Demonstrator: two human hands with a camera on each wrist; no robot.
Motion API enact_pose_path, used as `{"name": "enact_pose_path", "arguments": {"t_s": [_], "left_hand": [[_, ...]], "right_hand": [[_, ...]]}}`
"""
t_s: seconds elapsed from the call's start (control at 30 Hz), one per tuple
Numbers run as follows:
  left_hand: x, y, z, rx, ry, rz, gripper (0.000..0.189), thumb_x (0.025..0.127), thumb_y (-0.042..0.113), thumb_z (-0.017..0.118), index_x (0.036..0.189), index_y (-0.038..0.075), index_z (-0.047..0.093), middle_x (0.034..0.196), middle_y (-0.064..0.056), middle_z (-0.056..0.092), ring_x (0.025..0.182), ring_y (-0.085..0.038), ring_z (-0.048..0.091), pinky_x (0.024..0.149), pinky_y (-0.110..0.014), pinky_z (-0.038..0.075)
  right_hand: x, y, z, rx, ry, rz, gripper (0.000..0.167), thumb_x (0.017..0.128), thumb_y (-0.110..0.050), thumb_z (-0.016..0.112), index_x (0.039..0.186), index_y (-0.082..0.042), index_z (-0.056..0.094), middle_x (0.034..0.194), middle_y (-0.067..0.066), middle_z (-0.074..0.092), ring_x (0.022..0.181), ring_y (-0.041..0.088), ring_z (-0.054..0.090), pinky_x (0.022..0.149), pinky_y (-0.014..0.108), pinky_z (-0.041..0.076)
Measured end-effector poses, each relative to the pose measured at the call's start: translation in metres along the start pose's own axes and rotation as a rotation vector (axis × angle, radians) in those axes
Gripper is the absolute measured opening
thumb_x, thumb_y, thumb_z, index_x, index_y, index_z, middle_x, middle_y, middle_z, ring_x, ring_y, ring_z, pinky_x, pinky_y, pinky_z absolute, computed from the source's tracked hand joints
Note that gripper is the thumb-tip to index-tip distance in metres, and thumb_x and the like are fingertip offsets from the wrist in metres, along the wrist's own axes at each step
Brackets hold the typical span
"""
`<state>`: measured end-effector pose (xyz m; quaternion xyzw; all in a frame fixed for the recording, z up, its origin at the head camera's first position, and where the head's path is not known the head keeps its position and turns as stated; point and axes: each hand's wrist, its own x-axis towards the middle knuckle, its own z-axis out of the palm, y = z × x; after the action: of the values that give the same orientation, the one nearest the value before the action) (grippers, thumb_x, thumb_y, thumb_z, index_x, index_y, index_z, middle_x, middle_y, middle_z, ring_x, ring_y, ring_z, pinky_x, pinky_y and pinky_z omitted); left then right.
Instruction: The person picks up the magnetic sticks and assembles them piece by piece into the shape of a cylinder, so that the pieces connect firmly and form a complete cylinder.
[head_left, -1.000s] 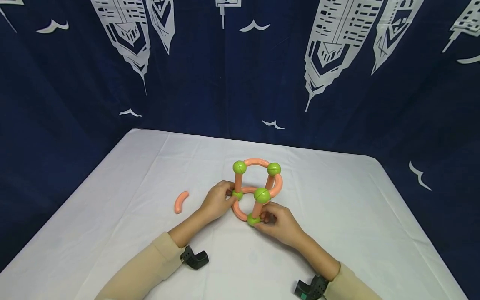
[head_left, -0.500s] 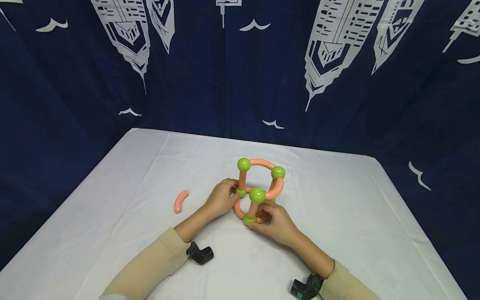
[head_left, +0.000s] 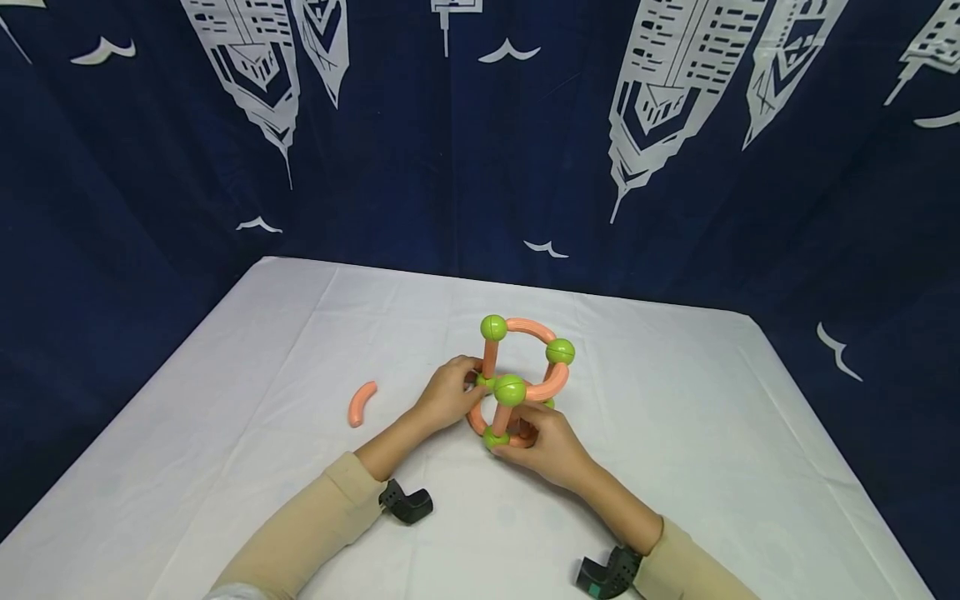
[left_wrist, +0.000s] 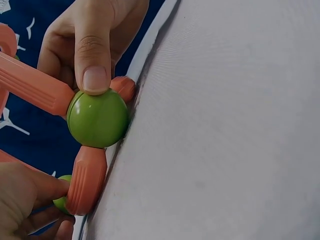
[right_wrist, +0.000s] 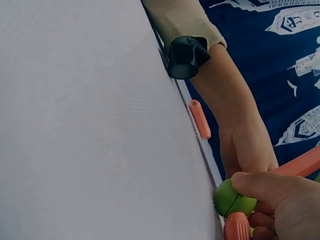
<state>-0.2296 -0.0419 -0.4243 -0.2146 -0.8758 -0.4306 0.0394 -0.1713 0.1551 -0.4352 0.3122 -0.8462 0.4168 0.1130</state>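
In the head view, a cage-like magnetic ball-and-rod toy stands on the table, with green balls and orange rods, some curved. Its upper front ball sits on a straight upright rod. My left hand pinches the lower left ball, mostly hidden by the fingers. My right hand grips the lower front ball, thumb on its near side. The left wrist view shows my right thumb on this green ball, a curved rod running from it towards my left fingers.
A loose curved orange rod lies left of my left hand. White cloth covers the table. Behind it hangs a dark blue curtain with white prints. Black wrist cameras sit on both wrists.
The ball-and-rod toy has turned somewhat clockwise as seen from above. My left hand has shifted right and slightly away, my right hand slightly left. The loose rod stays put.
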Motion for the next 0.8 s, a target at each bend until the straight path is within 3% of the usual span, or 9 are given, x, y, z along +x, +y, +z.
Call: {"name": "enact_pose_path", "arguments": {"t_s": [0.27, 0.4, 0.67, 0.8], "left_hand": [[-0.005, -0.005, -0.004, 0.011, 0.013, -0.025, 0.034, 0.089, 0.010, 0.068, 0.120, -0.002, 0.063, 0.111, -0.014, 0.062, 0.100, -0.025, 0.064, 0.083, -0.034, 0.052], [-0.013, -0.007, -0.013, 0.062, 0.027, -0.036, 0.031, 0.090, 0.012, 0.068, 0.119, 0.002, 0.065, 0.108, -0.011, 0.064, 0.096, -0.022, 0.062, 0.082, -0.036, 0.051], [-0.042, -0.013, -0.052, 0.222, 0.072, -0.077, 0.026, 0.090, 0.012, 0.069, 0.115, 0.007, 0.068, 0.109, -0.006, 0.064, 0.099, -0.022, 0.062, 0.083, -0.039, 0.051], [-0.054, -0.021, -0.074, 0.320, 0.121, -0.131, 0.028, 0.089, 0.013, 0.070, 0.115, 0.003, 0.068, 0.110, -0.013, 0.064, 0.098, -0.029, 0.061, 0.080, -0.044, 0.051]], "right_hand": [[0.001, 0.000, 0.000, 0.024, -0.008, 0.004, 0.025, 0.072, -0.013, 0.087, 0.088, -0.013, 0.068, 0.082, -0.003, 0.062, 0.072, 0.012, 0.051, 0.063, 0.024, 0.045], [0.000, -0.002, -0.002, 0.029, -0.009, 0.018, 0.025, 0.072, -0.013, 0.087, 0.088, -0.013, 0.068, 0.083, -0.004, 0.062, 0.073, 0.011, 0.052, 0.063, 0.024, 0.046], [0.000, -0.002, -0.002, 0.042, -0.017, 0.023, 0.027, 0.072, -0.013, 0.087, 0.087, -0.014, 0.065, 0.081, -0.001, 0.060, 0.071, 0.013, 0.051, 0.061, 0.024, 0.046], [0.000, -0.001, -0.001, 0.049, -0.016, 0.018, 0.027, 0.072, -0.013, 0.087, 0.087, -0.014, 0.065, 0.080, -0.001, 0.060, 0.070, 0.012, 0.051, 0.060, 0.024, 0.046]]}}
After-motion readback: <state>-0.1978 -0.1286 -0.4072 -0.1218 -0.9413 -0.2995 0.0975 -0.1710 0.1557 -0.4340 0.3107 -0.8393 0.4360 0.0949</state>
